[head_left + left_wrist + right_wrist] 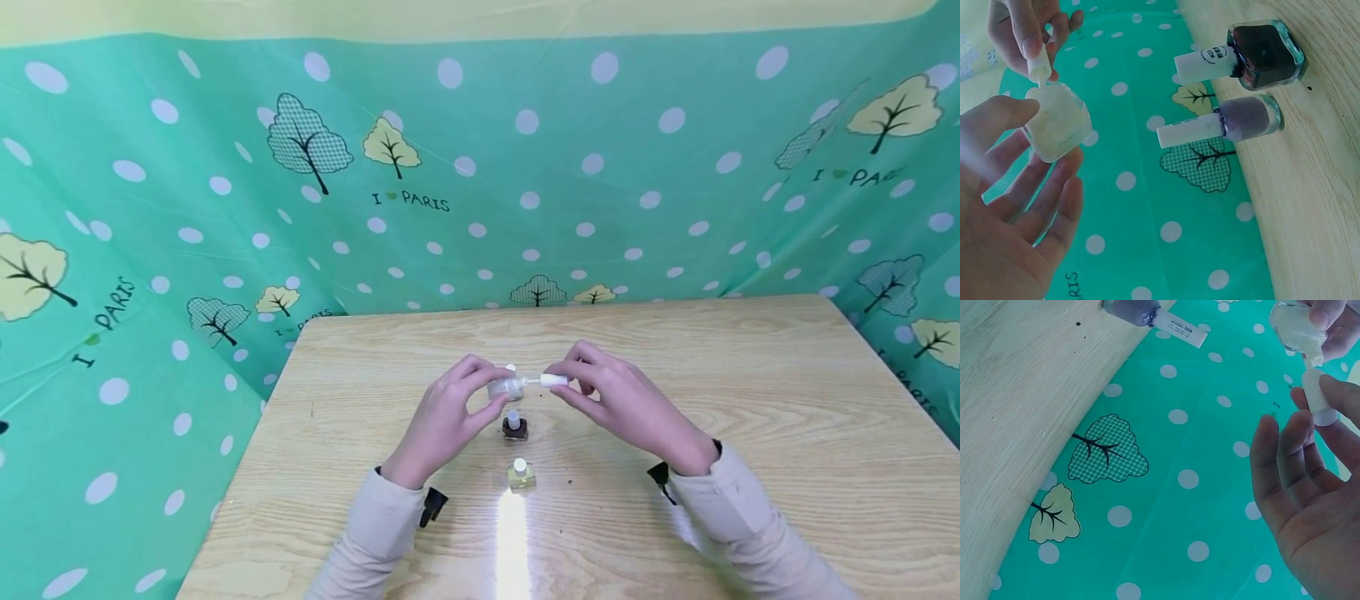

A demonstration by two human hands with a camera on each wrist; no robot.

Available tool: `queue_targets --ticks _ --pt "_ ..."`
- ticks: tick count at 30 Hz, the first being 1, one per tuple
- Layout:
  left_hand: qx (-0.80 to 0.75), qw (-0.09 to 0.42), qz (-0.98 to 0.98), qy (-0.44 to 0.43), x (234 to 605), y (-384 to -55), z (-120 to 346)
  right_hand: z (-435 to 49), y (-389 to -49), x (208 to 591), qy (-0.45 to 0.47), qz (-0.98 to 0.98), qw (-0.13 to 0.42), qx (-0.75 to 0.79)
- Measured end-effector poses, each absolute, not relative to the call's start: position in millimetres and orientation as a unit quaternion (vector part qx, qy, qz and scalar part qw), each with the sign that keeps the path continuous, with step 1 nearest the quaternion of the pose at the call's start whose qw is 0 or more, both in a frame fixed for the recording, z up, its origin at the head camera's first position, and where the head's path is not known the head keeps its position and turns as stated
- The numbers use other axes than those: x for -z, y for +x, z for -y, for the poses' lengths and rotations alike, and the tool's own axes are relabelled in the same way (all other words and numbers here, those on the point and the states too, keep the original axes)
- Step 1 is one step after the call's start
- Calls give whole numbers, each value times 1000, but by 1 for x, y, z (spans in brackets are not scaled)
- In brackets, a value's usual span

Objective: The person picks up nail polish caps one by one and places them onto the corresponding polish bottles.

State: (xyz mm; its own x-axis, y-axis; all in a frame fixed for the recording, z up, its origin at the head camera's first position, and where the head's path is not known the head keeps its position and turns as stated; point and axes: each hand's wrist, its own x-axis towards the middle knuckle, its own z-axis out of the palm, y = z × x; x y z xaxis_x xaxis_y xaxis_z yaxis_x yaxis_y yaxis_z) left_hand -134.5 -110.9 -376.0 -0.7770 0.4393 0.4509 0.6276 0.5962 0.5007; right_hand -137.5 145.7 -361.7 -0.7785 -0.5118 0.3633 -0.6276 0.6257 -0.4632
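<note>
My left hand point(450, 408) pinches a clear glass nail polish bottle point(1059, 122) with whitish contents between thumb and fingers, above the table. The bottle lies tilted, its neck towards my right hand point(618, 400). That hand pinches the white cap point(1318, 397) by its sides. Between cap and bottle neck shows a short length of the brush stem point(531, 382); whether its tip is inside the bottle is hard to tell. Below the hands a dark nail polish bottle point(515, 430) stands on the table. A purple nail polish bottle point(1250, 117) shows beside it in the left wrist view.
Nearer the front stands a pale yellow nail polish bottle point(521, 478) with a white cap. The wooden table point(337, 467) carries a bright light reflection and small dark specks. Green dotted cloth point(465, 242) hangs behind and beside it.
</note>
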Motion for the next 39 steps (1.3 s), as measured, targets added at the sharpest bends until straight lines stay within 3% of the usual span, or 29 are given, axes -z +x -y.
queue_targets --ticks 25,39 --pt "310 153 883 -317 379 -135 106 -145 -136 361 344 880 133 -299" --pt "294 163 880 -336 378 -135 103 -146 -138 361 345 882 96 -305"
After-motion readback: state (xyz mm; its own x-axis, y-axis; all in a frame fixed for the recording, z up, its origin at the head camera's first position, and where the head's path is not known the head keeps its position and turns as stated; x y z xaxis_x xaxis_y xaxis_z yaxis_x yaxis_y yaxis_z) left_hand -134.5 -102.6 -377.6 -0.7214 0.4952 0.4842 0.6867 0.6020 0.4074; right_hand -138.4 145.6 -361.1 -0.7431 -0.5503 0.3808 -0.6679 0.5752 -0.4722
